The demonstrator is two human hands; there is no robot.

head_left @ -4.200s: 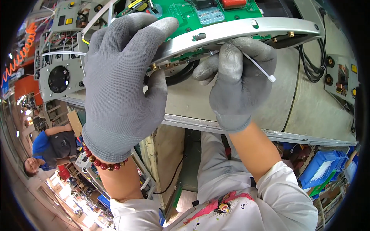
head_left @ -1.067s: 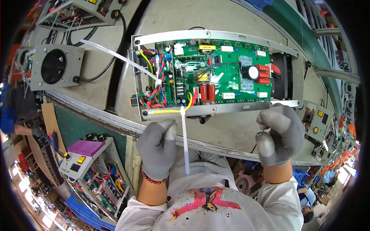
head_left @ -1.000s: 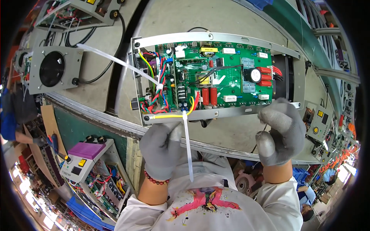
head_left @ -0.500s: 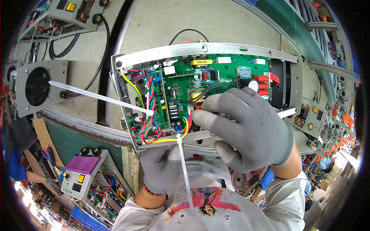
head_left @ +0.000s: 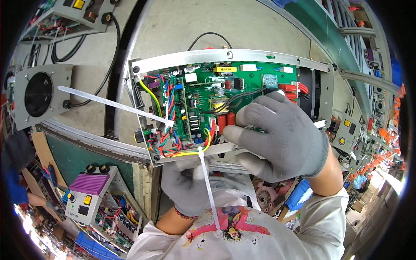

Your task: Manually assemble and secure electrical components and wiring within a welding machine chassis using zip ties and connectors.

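An open metal chassis (head_left: 190, 56) holds a green circuit board (head_left: 201, 91) with red, yellow and black parts. My right hand (head_left: 281, 136), in a grey glove, reaches over its near rail. Its fingers are bent, the index tip beside a red capacitor (head_left: 222, 123) and the thumb apart, outside the rail. My left hand (head_left: 184, 184), also gloved, has its fingers curled against the underside of the near rail; what they grip is hidden. One white cable tie (head_left: 108, 102) sits on the twisted wire bundle (head_left: 170, 108). Another cable tie (head_left: 207, 186) hangs from the yellow-green wire (head_left: 188, 152).
On the bench at left lies a fan panel (head_left: 60, 93) with a black cable (head_left: 113, 56). Below it stands a welder-like unit with a purple top (head_left: 90, 186). Another grey control unit (head_left: 346, 134) is at right. A person's arm (head_left: 37, 199) shows at the left edge.
My right index finger has drawn back slightly from the wire connector, uncovering the red capacitors. My left fingers show more below the rail. The whole view has shifted a little.
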